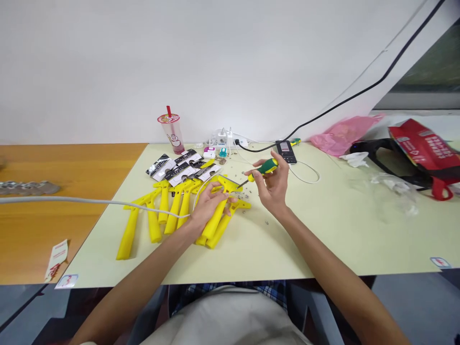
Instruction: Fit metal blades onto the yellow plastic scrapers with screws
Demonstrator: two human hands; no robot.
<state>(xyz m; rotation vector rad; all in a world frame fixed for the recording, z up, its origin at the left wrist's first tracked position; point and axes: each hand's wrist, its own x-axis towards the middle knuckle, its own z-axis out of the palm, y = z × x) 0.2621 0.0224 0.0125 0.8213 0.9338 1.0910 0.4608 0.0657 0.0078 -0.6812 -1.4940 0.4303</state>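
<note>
My left hand (208, 208) grips a yellow plastic scraper (215, 215) across its handle, with the wide head pointing away from me. My right hand (271, 184) holds a green-and-yellow screwdriver (264, 168), its metal shaft (242, 183) reaching toward the scraper's head. The tip is very close to that head, though I cannot tell whether they touch. Several small metal screws (245, 195) lie scattered on the tabletop near both hands. To the left of my left hand lie several more yellow scrapers (163, 206), with several black-and-white packaging cards (179, 171) beyond them.
A pale green table (323, 239) meets a wooden table (53, 239) at the left. At the back stand a plastic drink cup (172, 134), a power strip (226, 140) and a phone (286, 152). A grey cable (89, 201) crosses to the left; pink (343, 136) and red bags (426, 153) lie right.
</note>
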